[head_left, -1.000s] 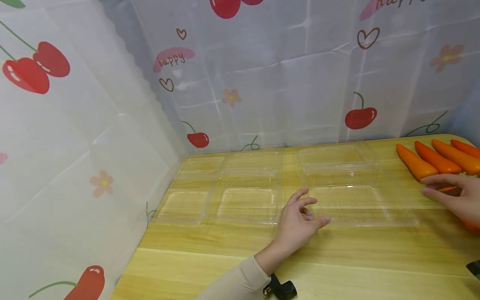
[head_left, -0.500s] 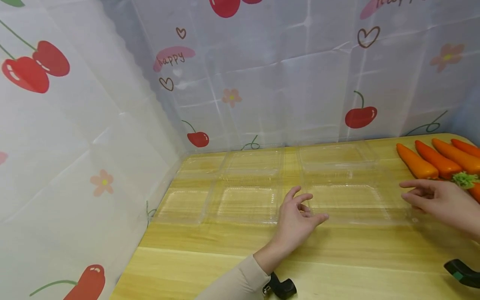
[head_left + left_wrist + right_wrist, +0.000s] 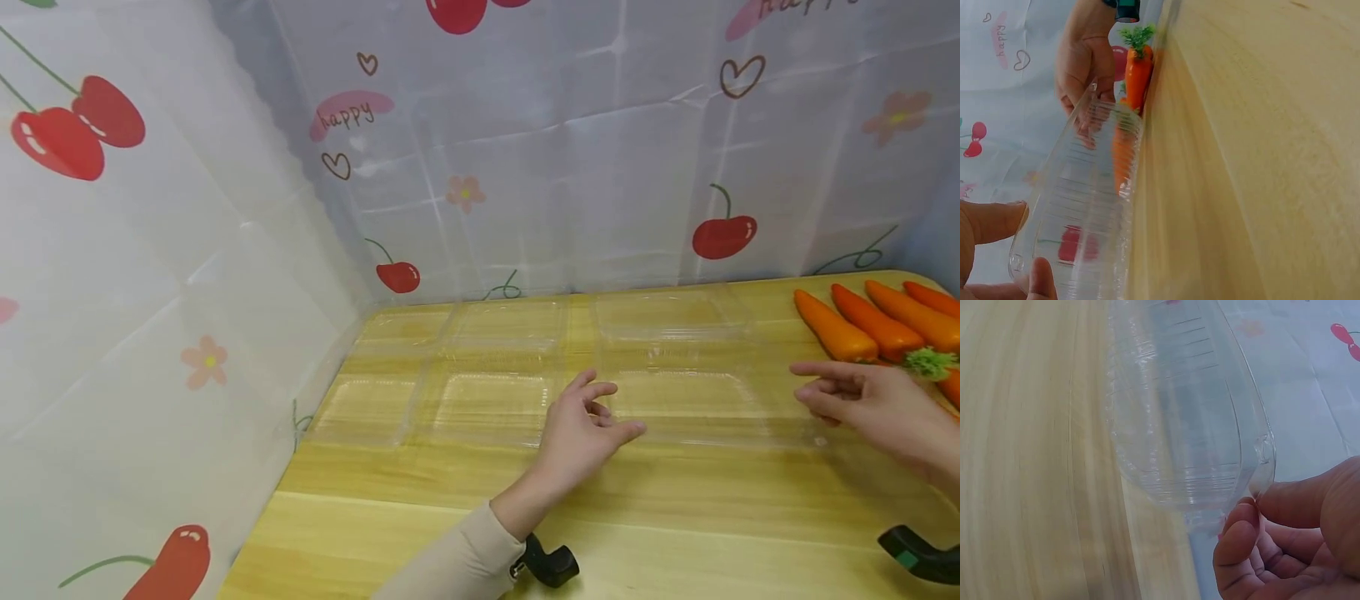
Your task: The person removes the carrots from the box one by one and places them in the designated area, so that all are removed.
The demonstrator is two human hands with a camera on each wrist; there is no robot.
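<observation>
A clear plastic clamshell box point(image 3: 682, 408) lies on the wooden table with its lid folded back toward the curtain. My left hand point(image 3: 577, 433) holds the box's left end; in the left wrist view, the thumb point(image 3: 1000, 220) meets the rim and a fingertip point(image 3: 1041, 278) overlaps the wall. At the opposite end, my right hand point(image 3: 885, 408) pinches the rim corner between thumb and curled fingers, as the right wrist view shows the thumb point(image 3: 1297, 500) at the edge. Through the clear walls, the table and curtain are visible.
Two more clear boxes, one in the middle point(image 3: 491, 408) and one at far left point(image 3: 367, 412), stand with lids back. Several orange carrots point(image 3: 836, 327) with a green leafy top point(image 3: 930, 362) lie at right. A cherry-print curtain point(image 3: 562, 167) borders the table point(image 3: 390, 483).
My right hand has come left from beside the carrots to the box's right corner, uncovering the green top. Both hands and the box have then shifted slightly left.
</observation>
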